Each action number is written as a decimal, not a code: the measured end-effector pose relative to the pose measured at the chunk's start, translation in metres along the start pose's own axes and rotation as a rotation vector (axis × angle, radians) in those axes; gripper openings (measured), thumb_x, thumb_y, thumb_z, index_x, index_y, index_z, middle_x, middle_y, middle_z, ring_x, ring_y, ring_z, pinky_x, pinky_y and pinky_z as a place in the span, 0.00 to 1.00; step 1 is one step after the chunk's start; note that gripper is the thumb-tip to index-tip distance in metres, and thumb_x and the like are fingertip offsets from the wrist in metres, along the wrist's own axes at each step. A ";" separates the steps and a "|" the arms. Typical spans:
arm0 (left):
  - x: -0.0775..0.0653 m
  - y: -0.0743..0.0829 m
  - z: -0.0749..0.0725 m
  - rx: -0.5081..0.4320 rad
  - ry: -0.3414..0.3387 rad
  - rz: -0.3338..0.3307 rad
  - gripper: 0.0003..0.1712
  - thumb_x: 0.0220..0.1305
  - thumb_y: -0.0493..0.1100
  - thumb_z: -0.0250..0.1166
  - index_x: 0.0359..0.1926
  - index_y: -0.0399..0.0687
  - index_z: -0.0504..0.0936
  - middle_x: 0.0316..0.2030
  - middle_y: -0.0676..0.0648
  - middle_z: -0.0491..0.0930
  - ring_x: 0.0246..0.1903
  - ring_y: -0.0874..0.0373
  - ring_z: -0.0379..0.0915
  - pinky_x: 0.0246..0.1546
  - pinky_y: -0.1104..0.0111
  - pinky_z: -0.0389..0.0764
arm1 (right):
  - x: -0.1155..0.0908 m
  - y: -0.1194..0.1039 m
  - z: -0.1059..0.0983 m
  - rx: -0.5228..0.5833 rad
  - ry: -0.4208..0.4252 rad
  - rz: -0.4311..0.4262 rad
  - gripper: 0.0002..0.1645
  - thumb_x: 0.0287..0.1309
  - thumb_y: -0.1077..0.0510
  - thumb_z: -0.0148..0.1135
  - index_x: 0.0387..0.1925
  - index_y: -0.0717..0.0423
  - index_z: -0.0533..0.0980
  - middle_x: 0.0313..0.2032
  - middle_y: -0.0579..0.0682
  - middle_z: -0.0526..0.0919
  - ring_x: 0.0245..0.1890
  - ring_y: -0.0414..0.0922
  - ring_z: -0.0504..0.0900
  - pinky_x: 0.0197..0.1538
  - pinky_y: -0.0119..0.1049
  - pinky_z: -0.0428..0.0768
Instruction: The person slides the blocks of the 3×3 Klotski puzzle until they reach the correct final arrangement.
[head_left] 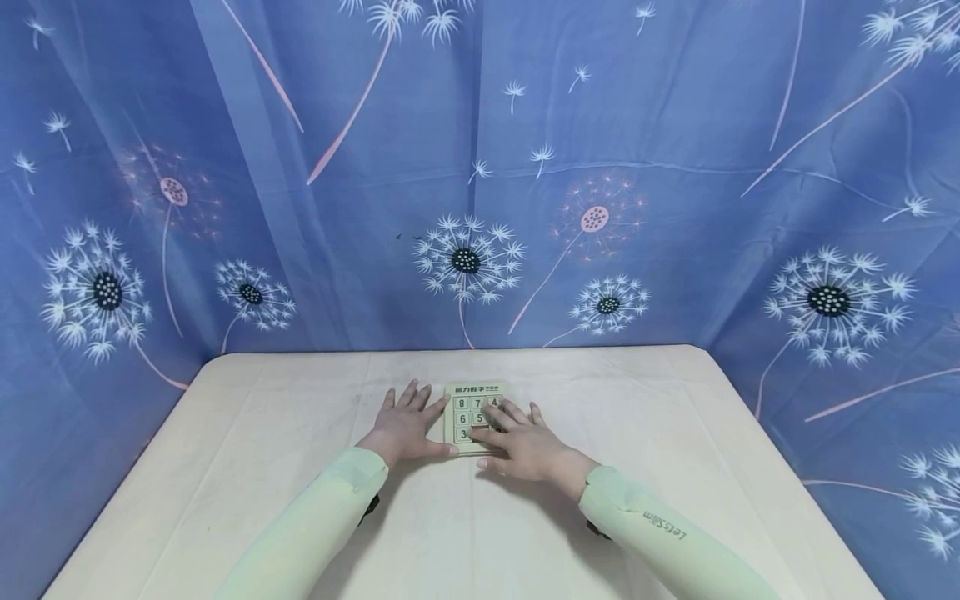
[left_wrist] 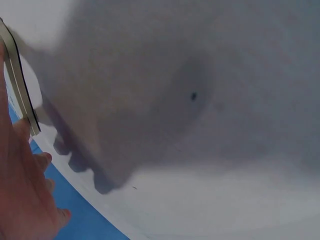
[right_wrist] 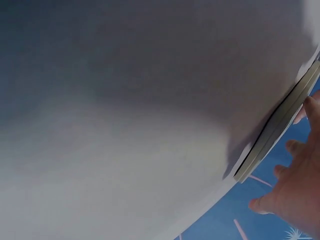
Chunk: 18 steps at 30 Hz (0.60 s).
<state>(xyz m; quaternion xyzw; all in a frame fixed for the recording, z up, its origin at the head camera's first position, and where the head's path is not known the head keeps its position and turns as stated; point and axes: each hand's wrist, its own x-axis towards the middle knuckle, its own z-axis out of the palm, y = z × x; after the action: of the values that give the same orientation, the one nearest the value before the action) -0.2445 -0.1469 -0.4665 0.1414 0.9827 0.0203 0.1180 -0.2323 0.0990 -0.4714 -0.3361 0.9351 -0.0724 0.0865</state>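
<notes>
A pale green number sliding puzzle (head_left: 451, 442) lies on the table, with printed characters along its top and tiles 8, 7, 4, 6, 5 and 3 showing. My left hand (head_left: 406, 429) touches its left side, fingers spread, index fingertip near the upper edge and thumb by the lower left corner. Over the puzzle's right part reaches my right hand (head_left: 528, 446), fingertips on the tiles and covering several of them. A dark gap shows below the 5. Both wrist views catch the puzzle's thin side edge (left_wrist: 22, 85) beside the fingers (right_wrist: 295, 147).
A cream cloth covers the table (head_left: 247, 467). Behind it and at both sides hangs a blue curtain (head_left: 360, 275) with dandelion prints. Pale green sleeves (head_left: 315, 525) cover both forearms.
</notes>
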 end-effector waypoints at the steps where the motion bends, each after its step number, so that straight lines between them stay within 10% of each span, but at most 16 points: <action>1: 0.000 0.000 0.000 0.001 -0.001 -0.001 0.56 0.59 0.81 0.58 0.81 0.63 0.55 0.82 0.43 0.51 0.83 0.41 0.38 0.82 0.39 0.43 | 0.000 0.000 0.000 0.000 0.002 0.000 0.34 0.71 0.30 0.51 0.74 0.30 0.67 0.82 0.50 0.54 0.82 0.62 0.49 0.76 0.77 0.49; 18: 0.001 0.000 0.001 0.004 0.000 -0.008 0.56 0.58 0.81 0.58 0.81 0.64 0.55 0.82 0.43 0.51 0.83 0.41 0.38 0.82 0.39 0.44 | -0.001 0.008 0.003 0.005 0.015 0.009 0.34 0.70 0.30 0.52 0.73 0.28 0.67 0.82 0.48 0.54 0.83 0.61 0.48 0.76 0.77 0.48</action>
<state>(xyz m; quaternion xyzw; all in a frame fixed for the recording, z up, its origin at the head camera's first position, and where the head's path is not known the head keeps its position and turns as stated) -0.2451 -0.1466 -0.4678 0.1377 0.9833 0.0180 0.1177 -0.2360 0.1053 -0.4758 -0.3311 0.9370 -0.0767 0.0805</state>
